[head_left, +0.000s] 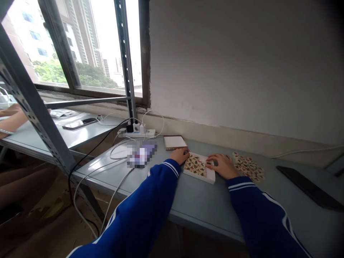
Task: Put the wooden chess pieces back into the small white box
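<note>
A shallow white box point(211, 178) lies on the grey desk, with rows of small wooden pieces point(195, 166) printed with black characters in it. My left hand point(179, 156) is closed on the box's far left corner, its fingers curled at the edge. Over the box's right side, my right hand point(222, 165) has thumb and forefinger around a single character piece point(209, 163); part of it is hidden by the fingers. Beside the right hand spreads a loose pile of similar pieces point(248, 167) with reddish marks. Blue sleeves with white stripes cover both forearms.
A box lid point(174, 142) with a white inside lies near the wall. Further left are a blurred-out phone point(142, 154), a power strip point(141, 134) and white cables. A dark flat object point(309, 186) lies right. Another person's arm point(14, 122) rests on the neighbouring desk, beyond a metal post point(40, 107).
</note>
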`<state>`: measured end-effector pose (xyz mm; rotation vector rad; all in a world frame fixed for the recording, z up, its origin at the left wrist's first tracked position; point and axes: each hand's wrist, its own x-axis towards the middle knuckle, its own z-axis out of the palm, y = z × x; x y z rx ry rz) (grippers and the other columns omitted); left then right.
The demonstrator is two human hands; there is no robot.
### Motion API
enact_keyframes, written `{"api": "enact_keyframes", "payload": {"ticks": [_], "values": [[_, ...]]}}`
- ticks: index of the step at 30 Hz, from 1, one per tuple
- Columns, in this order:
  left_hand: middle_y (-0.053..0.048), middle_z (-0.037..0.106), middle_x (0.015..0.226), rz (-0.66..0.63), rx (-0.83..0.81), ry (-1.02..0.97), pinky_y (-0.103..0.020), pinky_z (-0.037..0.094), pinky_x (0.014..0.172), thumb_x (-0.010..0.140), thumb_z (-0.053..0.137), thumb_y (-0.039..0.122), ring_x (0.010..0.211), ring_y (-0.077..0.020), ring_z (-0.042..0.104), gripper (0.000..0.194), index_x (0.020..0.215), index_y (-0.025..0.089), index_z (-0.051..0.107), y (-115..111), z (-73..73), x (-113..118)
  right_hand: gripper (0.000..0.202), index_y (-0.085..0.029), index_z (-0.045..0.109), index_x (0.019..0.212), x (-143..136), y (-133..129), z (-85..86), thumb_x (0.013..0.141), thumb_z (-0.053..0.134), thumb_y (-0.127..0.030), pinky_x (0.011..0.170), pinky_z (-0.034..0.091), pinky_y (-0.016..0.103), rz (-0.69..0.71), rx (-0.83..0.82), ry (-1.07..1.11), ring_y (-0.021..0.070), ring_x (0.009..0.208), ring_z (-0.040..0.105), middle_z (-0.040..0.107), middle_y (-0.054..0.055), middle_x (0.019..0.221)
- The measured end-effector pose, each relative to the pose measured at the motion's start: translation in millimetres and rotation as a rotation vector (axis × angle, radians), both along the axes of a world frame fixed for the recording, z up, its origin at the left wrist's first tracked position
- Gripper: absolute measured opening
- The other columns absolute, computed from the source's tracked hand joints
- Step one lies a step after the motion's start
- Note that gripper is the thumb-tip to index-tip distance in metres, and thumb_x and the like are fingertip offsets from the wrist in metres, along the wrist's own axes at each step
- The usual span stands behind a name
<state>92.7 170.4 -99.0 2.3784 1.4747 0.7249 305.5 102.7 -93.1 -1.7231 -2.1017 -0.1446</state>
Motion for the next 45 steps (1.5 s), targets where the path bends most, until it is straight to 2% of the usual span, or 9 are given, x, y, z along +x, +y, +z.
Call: {"api": "enact_keyframes", "payload": {"ticks": [7, 14, 21, 23, 25, 28, 30, 38, 45], "values": [[-0.001, 0.063, 0.085, -0.004, 0.000, -0.007, -0.024, 0.043, 0.070, 0.081, 0.044, 0.035, 0.081, -0.0177, 0.058, 0.025, 0.096, 0.024, 0.061, 2, -3.2, 0, 0.030, -0.023, 0.062, 0.088, 15, 4, 1.3, 0.078, 0.044, -0.045, 0.084, 0.029, 0.038, -0.118, 0.183, 0.101, 0.0223, 0.095, 0.052, 0.062, 0.002, 0.097], [-0.001, 0.063, 0.085, -0.011, 0.003, -0.014, -0.024, 0.043, 0.071, 0.081, 0.044, 0.033, 0.080, -0.0173, 0.058, 0.024, 0.096, 0.024, 0.061, 2, -2.4, -1, 0.023, -0.027, 0.061, 0.097, 35, 5, -7.4, 0.078, 0.048, -0.032, 0.088, 0.021, 0.049, -0.280, 0.037, -0.166, 0.0266, 0.098, 0.049, 0.062, 0.002, 0.101], [-0.002, 0.063, 0.088, -0.019, -0.009, -0.004, -0.023, 0.043, 0.073, 0.081, 0.045, 0.033, 0.084, -0.0171, 0.057, 0.025, 0.097, 0.022, 0.061, 2, -2.0, -1, 0.020, -0.022, 0.067, 0.081, 48, 1, -1.9, 0.074, 0.048, -0.020, 0.087, 0.022, 0.053, -0.440, 0.025, -0.227, 0.0295, 0.094, 0.050, 0.064, 0.009, 0.090], [-0.002, 0.063, 0.089, -0.019, -0.013, 0.000, -0.023, 0.043, 0.074, 0.081, 0.044, 0.033, 0.084, -0.0176, 0.057, 0.026, 0.098, 0.022, 0.061, 2, -1.5, -1, 0.022, -0.023, 0.066, 0.087, 39, 1, 2.2, 0.074, 0.047, -0.023, 0.088, 0.026, 0.050, -0.324, 0.068, -0.112, 0.0288, 0.096, 0.050, 0.063, 0.008, 0.096], [-0.002, 0.063, 0.089, -0.017, -0.016, 0.002, -0.024, 0.043, 0.074, 0.082, 0.044, 0.035, 0.084, -0.0179, 0.057, 0.027, 0.098, 0.022, 0.061, 1, -0.4, -1, 0.027, -0.023, 0.063, 0.096, 22, -1, 6.7, 0.076, 0.045, -0.026, 0.086, 0.034, 0.043, -0.078, 0.074, 0.052, 0.0249, 0.096, 0.051, 0.061, 0.006, 0.103], [-0.003, 0.063, 0.089, -0.007, -0.023, 0.007, -0.024, 0.043, 0.074, 0.082, 0.044, 0.036, 0.084, -0.0177, 0.057, 0.028, 0.099, 0.021, 0.061, -1, 1.2, 0, 0.031, -0.022, 0.062, 0.100, -5, -6, 11.6, 0.073, 0.045, -0.023, 0.085, 0.039, 0.034, 0.287, -0.080, 0.185, 0.0207, 0.096, 0.053, 0.060, 0.004, 0.105], [-0.003, 0.063, 0.089, -0.002, -0.021, 0.006, -0.024, 0.043, 0.074, 0.082, 0.044, 0.035, 0.083, -0.0174, 0.057, 0.028, 0.099, 0.021, 0.061, -1, 1.3, 0, 0.035, -0.023, 0.062, 0.100, -15, -9, 12.4, 0.069, 0.046, -0.017, 0.088, 0.037, 0.034, 0.377, -0.151, 0.178, 0.0207, 0.100, 0.052, 0.060, 0.003, 0.107], [-0.002, 0.063, 0.088, -0.010, -0.001, 0.007, -0.024, 0.043, 0.074, 0.082, 0.044, 0.034, 0.082, -0.0171, 0.058, 0.026, 0.098, 0.022, 0.061, 2, -2.6, 0, 0.025, -0.021, 0.063, 0.093, -8, -8, 8.0, 0.070, 0.052, -0.023, 0.078, 0.040, 0.030, 0.350, -0.171, 0.195, 0.0174, 0.082, 0.054, 0.060, 0.004, 0.094], [-0.002, 0.063, 0.086, -0.018, 0.010, 0.001, -0.025, 0.043, 0.074, 0.082, 0.044, 0.034, 0.082, -0.0175, 0.058, 0.025, 0.096, 0.023, 0.061, 3, -3.6, 0, 0.021, -0.018, 0.062, 0.088, -1, -7, 15.5, 0.074, 0.052, -0.030, 0.072, 0.041, 0.029, 0.185, 0.041, 0.258, 0.0161, 0.075, 0.054, 0.059, 0.005, 0.087]]}}
